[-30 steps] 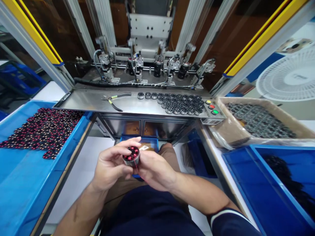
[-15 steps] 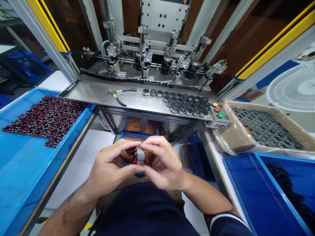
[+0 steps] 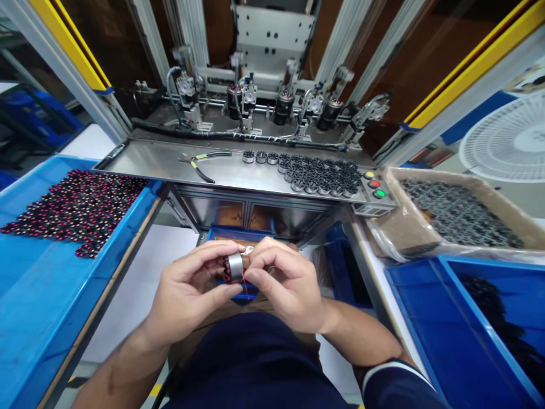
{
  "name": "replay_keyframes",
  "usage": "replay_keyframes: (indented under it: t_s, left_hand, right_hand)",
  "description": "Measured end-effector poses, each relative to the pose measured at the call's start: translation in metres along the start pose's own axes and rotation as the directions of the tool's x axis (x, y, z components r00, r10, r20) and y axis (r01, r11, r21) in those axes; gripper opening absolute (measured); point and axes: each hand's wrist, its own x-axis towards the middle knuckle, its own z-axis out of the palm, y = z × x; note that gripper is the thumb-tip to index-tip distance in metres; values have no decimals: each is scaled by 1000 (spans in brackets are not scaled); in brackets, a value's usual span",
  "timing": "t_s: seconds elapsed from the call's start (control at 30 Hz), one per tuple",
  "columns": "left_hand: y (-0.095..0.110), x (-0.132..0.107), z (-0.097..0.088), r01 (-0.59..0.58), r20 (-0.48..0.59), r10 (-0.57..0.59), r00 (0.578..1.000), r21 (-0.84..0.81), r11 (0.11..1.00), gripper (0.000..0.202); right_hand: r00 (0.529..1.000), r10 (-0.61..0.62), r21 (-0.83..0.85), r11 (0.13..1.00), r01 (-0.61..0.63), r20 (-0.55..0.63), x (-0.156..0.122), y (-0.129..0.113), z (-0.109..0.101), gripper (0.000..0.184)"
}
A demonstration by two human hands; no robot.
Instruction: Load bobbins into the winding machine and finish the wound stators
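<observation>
Over my lap, my left hand (image 3: 189, 289) grips a motor stator (image 3: 235, 266) between thumb and fingers. The stator is a short grey metal ring with dark red windings showing at its left end. Thin red wire (image 3: 246, 287) trails from its right side, with a loose end hanging below. At that side my right hand (image 3: 285, 284) is closed in a pinch at the wire, thumb against forefinger. The fingertips hide exactly where they hold it.
A metal ledge (image 3: 162, 162) ahead carries cutting pliers (image 3: 198, 163), rows of stator cores (image 3: 319, 173) and push buttons (image 3: 374, 184). Behind it stand machine fixtures (image 3: 283, 108). A blue tray (image 3: 38, 272) of wound stators lies left; a lined carton (image 3: 392, 196) and blue bin (image 3: 413, 307) stand right.
My right hand has drawn back from around the stator, its fingers now pinched at the wire. The stator has shifted slightly left in my left hand, showing more of its ring.
</observation>
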Motion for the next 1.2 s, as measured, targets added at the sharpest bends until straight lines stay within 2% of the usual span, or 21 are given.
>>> replay_keyframes:
  t_s: [0.07,0.17,0.3,0.37,0.47,0.57,0.63,0.67,0.7,0.77,0.8,0.83,0.87,0.9,0.97,1.03,1.07,1.13,1.17,1.2]
  left_hand:
    - [-1,0,2,-40,-18,41,999,20,999,47]
    - [0,0,0,-126,-48,136,990,166,978,49]
    - [5,-2,-11,-265,35,277,960,420,868,52]
    - [9,-4,-15,-324,97,327,940,552,768,56]
    - [14,-6,-17,-349,155,334,930,663,662,65]
    - [18,-9,-19,-360,187,319,929,662,658,70]
    - [19,-10,-23,-366,207,306,929,633,682,70]
    - [20,-11,-27,-370,228,292,929,611,700,69]
    - [20,-11,-32,-379,261,276,925,586,716,68]
    - [22,-14,-42,-388,329,238,914,536,749,62]
    - [22,-16,-48,-382,347,221,911,515,767,59]
    - [22,-19,-54,-363,349,202,915,497,788,57]
    - [21,-23,-59,-333,331,183,925,480,812,55]
    - [19,-27,-64,-292,300,163,940,458,840,54]
    - [12,-35,-70,-194,189,127,974,394,899,51]
    - [3,-39,-72,-82,-4,86,996,281,956,45]
    - [-1,-39,-71,-26,-119,51,992,206,978,42]
    - [-10,-35,-67,58,-311,-41,949,46,997,40]
    - [-13,-33,-66,77,-364,-80,928,-23,997,40]
    - [-16,-30,-64,80,-395,-103,913,-74,994,40]
  right_hand:
    - [1000,17,11,1000,-17,22,-1,0,-3,10]
    - [996,70,-31,997,-68,59,-1,0,-14,12]
    - [986,148,-165,977,-135,71,4,-5,-38,12]
    - [991,96,-218,973,-74,92,9,-12,-44,17]
    - [966,-1,-279,957,75,258,16,-22,-38,26]
    - [913,-4,-360,918,165,408,23,-26,-24,14]
    - [876,-47,-414,868,273,480,30,-26,-20,10]
    - [839,-99,-428,825,370,534,34,-26,-19,11]
    - [781,-161,-426,762,487,604,38,-27,-19,13]
    - [611,-252,-379,593,710,750,46,-29,-21,18]
    - [524,-264,-342,514,787,809,49,-30,-21,21]
    - [458,-256,-310,459,833,851,52,-30,-22,23]
    - [421,-232,-294,434,851,877,56,-29,-22,25]
    - [416,-206,-297,437,849,886,61,-26,-22,26]
    - [465,-167,-328,508,797,870,78,-12,-19,23]
    - [576,-153,-387,601,699,803,106,16,-12,18]
    - [642,-141,-429,634,643,754,124,34,-7,25]
    - [796,-52,-606,618,500,603,164,73,6,45]
    - [844,51,-708,571,414,534,182,93,14,56]
    - [862,156,-785,514,346,482,198,111,21,65]
